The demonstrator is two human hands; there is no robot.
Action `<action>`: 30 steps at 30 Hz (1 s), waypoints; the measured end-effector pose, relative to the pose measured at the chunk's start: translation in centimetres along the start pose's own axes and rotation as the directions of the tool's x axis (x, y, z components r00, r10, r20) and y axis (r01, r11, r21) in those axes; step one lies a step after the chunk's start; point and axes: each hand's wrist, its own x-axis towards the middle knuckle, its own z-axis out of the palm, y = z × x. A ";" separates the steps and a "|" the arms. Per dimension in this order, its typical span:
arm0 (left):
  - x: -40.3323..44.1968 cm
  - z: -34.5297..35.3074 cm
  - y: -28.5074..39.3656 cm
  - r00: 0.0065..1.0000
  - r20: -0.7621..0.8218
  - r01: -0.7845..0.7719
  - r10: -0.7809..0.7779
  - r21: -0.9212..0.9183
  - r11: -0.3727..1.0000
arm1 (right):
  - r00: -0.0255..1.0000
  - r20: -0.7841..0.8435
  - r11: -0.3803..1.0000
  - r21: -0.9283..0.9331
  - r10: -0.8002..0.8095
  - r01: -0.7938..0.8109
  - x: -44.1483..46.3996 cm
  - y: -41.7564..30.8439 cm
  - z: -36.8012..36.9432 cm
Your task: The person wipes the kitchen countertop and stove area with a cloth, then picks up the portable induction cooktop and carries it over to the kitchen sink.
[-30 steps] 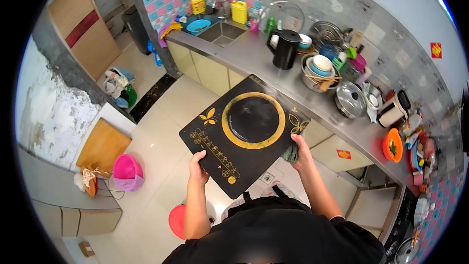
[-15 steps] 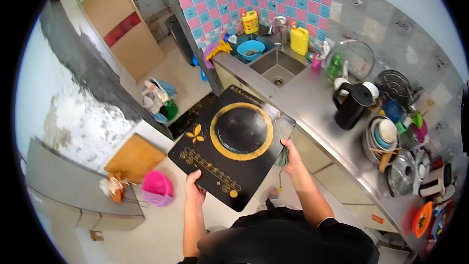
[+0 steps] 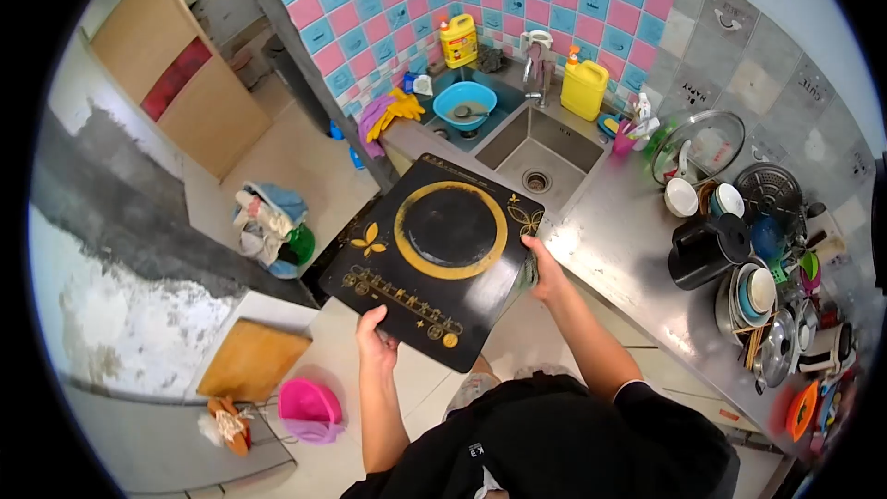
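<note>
A black induction cooker [image 3: 467, 300] with a yellow ring and gold symbols is held up before me, its face tilted toward the camera. My left hand [image 3: 377, 340] grips the near left edge, thumb on top by the control symbols. On the right edge, my right hand [image 3: 547, 270] is closed with its thumb over the rim. A greyish-green cloth [image 3: 529, 273] shows between that hand and the cooker's side. The fingers beneath the cooker are hidden in both cases.
The steel counter [image 3: 605, 245] runs along the right, with a sink [image 3: 540, 152], a blue basin [image 3: 465, 103], a black kettle [image 3: 707, 254] and stacked bowls [image 3: 759, 291]. A pink bucket [image 3: 309, 402] and a laundry pile [image 3: 268, 226] stand on the floor at left.
The view has shifted toward the sink, bringing the counter nearer. The cooker stays in both hands, its far edge now close to the sink's front edge.
</note>
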 end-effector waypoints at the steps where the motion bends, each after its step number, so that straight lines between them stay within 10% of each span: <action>1: 2.1 0.8 0.6 1.000 0.002 0.026 -0.026 -0.021 0.999 | 0.999 -0.033 1.000 0.019 -0.016 0.017 1.7 -0.2 -0.3; 30: 34.0 21.6 -9.8 0.764 0.229 0.502 -0.603 0.377 0.778 | 0.798 -0.587 0.977 0.053 -0.138 0.208 17.8 -10.5 -13.0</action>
